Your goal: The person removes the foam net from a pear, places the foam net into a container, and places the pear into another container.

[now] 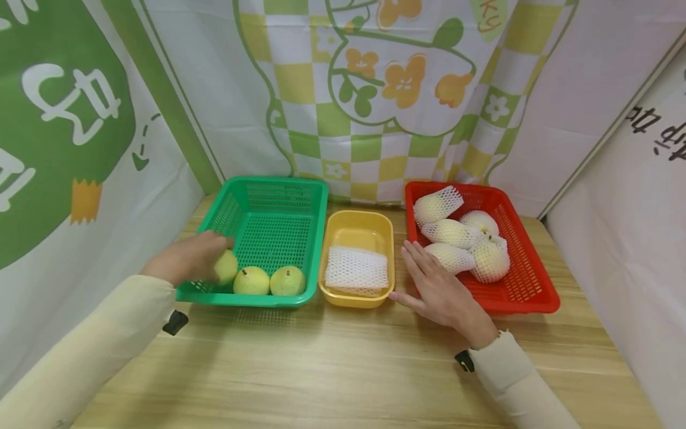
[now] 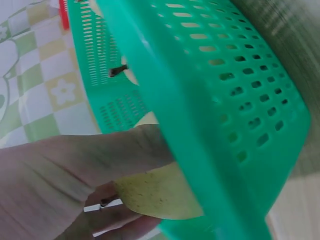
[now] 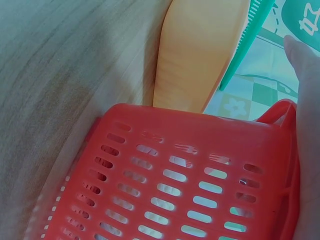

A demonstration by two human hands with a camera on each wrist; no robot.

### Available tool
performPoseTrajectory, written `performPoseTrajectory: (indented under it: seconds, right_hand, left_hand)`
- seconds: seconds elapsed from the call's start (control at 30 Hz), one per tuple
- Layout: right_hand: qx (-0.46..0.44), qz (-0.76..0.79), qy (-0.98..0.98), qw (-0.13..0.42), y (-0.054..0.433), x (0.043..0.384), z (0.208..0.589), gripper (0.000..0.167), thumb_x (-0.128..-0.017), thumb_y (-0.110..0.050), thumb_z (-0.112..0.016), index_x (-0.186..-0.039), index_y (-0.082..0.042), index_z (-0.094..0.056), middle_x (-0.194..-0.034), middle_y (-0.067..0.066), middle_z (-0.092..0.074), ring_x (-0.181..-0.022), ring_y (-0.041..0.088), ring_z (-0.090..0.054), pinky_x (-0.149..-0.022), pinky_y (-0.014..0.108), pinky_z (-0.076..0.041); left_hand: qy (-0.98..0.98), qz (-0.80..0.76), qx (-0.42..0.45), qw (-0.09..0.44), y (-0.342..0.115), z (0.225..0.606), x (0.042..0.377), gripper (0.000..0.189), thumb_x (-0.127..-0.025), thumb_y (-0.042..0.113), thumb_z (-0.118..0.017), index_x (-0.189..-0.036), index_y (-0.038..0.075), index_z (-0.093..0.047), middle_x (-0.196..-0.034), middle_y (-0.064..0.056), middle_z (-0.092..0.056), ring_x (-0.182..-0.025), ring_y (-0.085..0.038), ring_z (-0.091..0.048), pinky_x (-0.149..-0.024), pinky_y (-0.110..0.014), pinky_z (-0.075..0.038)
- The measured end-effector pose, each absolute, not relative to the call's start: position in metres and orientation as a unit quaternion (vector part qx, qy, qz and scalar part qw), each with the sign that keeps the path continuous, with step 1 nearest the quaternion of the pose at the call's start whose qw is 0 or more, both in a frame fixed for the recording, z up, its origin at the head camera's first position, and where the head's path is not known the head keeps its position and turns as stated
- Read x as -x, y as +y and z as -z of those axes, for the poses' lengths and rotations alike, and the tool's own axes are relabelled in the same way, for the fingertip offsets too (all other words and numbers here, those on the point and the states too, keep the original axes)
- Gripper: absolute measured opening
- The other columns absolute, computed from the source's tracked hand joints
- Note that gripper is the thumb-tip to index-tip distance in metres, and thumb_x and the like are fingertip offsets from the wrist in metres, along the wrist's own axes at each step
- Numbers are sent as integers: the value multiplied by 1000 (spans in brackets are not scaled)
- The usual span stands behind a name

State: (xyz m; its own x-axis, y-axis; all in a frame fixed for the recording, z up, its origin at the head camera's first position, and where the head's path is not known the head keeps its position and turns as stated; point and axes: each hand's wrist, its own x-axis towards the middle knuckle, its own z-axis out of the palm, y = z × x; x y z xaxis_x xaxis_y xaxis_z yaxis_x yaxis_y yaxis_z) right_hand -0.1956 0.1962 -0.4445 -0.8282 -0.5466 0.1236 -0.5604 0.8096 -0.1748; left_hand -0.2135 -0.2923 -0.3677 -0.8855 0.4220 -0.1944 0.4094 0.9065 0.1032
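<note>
My left hand (image 1: 190,257) reaches over the near left corner of the green basket (image 1: 320,238) and grips a yellow-green pear (image 1: 227,268). In the left wrist view, thumb and fingers lie around that pear (image 2: 157,192), partly behind the basket wall. Two bare pears, a left one (image 1: 252,281) and a right one (image 1: 287,281), sit along the near side. My right hand (image 1: 442,292), fingers straight, rests at the near left edge of the red basket (image 1: 527,304). Several pears in white foam nets (image 1: 490,260) lie inside it, one partly hidden by that hand.
Between the baskets stands a yellow tray (image 1: 357,302) with flat white foam nets (image 1: 356,268) in its near half. All three containers stand on a wooden table (image 1: 343,363). A checkered cloth (image 1: 370,146) hangs behind, and white cloth walls rise at both sides.
</note>
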Motion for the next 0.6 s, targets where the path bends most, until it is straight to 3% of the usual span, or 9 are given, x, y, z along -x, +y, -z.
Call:
performPoseTrajectory:
  seconds: [0.17, 0.43, 0.53, 0.6]
  right_hand:
    - [-290, -102, -951, 33, 195, 195, 444, 99, -100, -63, -60, -168, -3, -19, -178, 15, -15, -165, 35, -17, -133, 56, -22]
    - [-287, -104, -952, 30, 195, 195, 444, 99, -100, -63, -59, -169, -4, -19, -178, 15, -14, -165, 35, -17, -133, 56, -22]
    - [-287, -105, -952, 29, 195, 195, 444, 99, -100, -63, -59, -169, -4, -19, -178, 14, -14, -165, 35, -17, -133, 56, -22]
    - [-287, -105, -952, 29, 195, 195, 444, 99, -100, -64, -59, -169, -5, -19, -178, 14, -14, -165, 34, -17, -133, 55, -22]
  left_hand:
    - [971, -15, -220, 88, -291, 375, 219, 66, -71, 13, -96, -127, -7, -67, -117, -26, -72, -103, -40, -69, -86, -53, -61]
    - [964, -16, -208, 168, -292, 378, 225, 58, -87, 2, -81, -139, -12, -59, -122, -27, -69, -110, -42, -67, -91, -53, -59]
    - [961, -8, -204, 185, -292, 378, 225, 60, -94, 2, -74, -147, -13, -51, -132, -32, -64, -122, -49, -63, -102, -59, -56]
    - [962, -12, -195, 192, -292, 379, 224, 62, -97, 4, -70, -151, -13, -44, -145, -37, -55, -135, -55, -53, -112, -66, -47]
